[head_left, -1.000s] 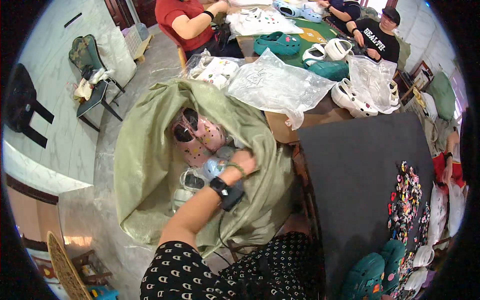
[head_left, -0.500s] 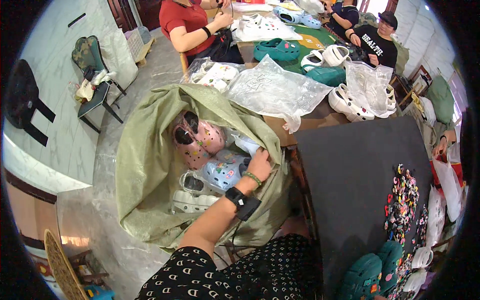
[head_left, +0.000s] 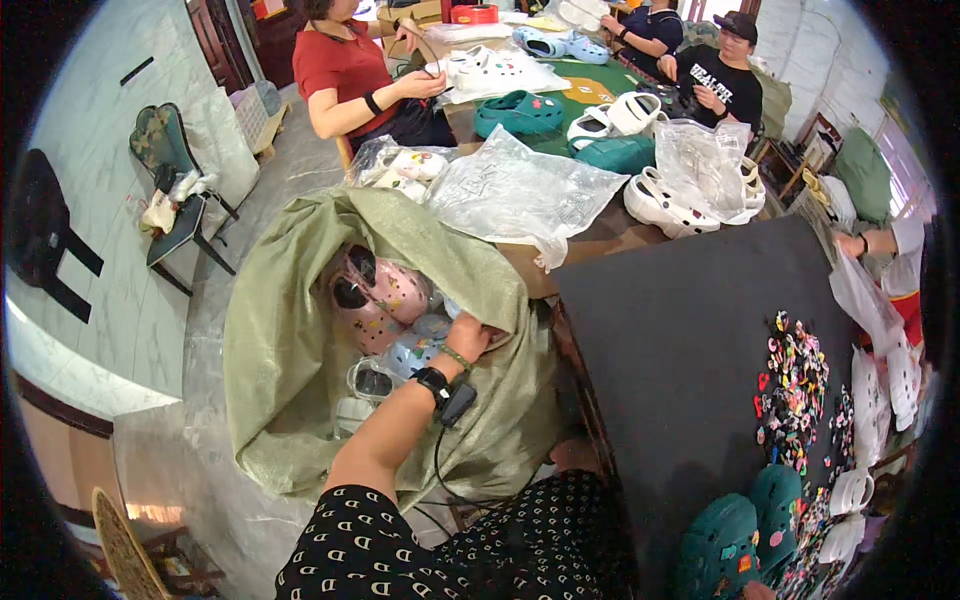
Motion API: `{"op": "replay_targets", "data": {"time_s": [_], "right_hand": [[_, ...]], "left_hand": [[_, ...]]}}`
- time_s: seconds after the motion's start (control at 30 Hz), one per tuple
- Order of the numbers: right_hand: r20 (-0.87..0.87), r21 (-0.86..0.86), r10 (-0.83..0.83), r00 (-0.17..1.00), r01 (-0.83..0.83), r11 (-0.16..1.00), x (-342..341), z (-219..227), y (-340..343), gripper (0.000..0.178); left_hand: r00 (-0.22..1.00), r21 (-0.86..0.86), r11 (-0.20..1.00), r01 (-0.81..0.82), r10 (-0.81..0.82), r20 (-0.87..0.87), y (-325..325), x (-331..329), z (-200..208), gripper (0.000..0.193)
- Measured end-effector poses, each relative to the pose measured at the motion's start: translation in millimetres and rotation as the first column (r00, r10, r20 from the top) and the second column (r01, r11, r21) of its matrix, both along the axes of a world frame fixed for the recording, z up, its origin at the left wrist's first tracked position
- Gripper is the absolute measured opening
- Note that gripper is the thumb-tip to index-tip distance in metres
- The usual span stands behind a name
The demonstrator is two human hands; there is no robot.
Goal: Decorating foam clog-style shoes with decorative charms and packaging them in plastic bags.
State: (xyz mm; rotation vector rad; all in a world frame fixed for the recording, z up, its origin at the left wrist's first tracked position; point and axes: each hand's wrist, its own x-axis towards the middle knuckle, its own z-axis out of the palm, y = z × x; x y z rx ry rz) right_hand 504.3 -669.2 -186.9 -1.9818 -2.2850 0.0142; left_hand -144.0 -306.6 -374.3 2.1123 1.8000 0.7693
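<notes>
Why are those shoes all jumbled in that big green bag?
The pink clogs and pale ones lie heaped at all angles inside the open green sack on the floor. The left hand reaches in at its rim. Nothing looks spilled or broken.

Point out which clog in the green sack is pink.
The pink clog at the sack's top, above the left hand; the clogs below it are pale.

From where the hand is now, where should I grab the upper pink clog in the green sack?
Take the pink clog by its heel strap end, coming from above through the sack mouth. It lies on its side among bagged clogs, its open top facing up. The left hand rests at the sack's right rim, so reaching leftward looks shortest.
</notes>
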Motion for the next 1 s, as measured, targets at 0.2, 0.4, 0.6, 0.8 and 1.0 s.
{"op": "replay_targets", "data": {"time_s": [0.2, 0.4, 0.6, 0.8, 1.0], "right_hand": [[0.009, 0.113, 0.076, 0.997, -0.077, 0.991, -177, 135, 35, 0.03], [-0.069, 0.054, 0.013, 0.998, -0.009, 0.999, -174, 131, 28, 0.023], [-0.095, 0.087, -0.046, 0.994, 0.054, 0.995, -178, 124, 25, 0.022], [-0.131, 0.093, -0.081, 0.988, 0.094, 0.991, -179, 117, 21, 0.021], [-0.143, 0.155, 0.034, 0.989, -0.011, 0.988, -176, 122, 24, 0.023]], "left_hand": [[0.978, -0.127, 0.98, 0.15, -0.166, -0.127, 20, -22, -47, 0.034], [0.773, -0.451, 0.839, 0.305, -0.494, -0.398, 7, -31, 11, 0.062], [0.566, -0.666, 0.74, 0.093, -0.59, -0.576, -39, 15, 16, 0.057], [0.991, -0.14, 0.987, -0.074, 0.057, -0.121, -37, 52, -115, 0.057], [0.97, -0.11, 0.965, -0.238, 0.243, 0.032, -40, 35, -122, 0.071]]}}
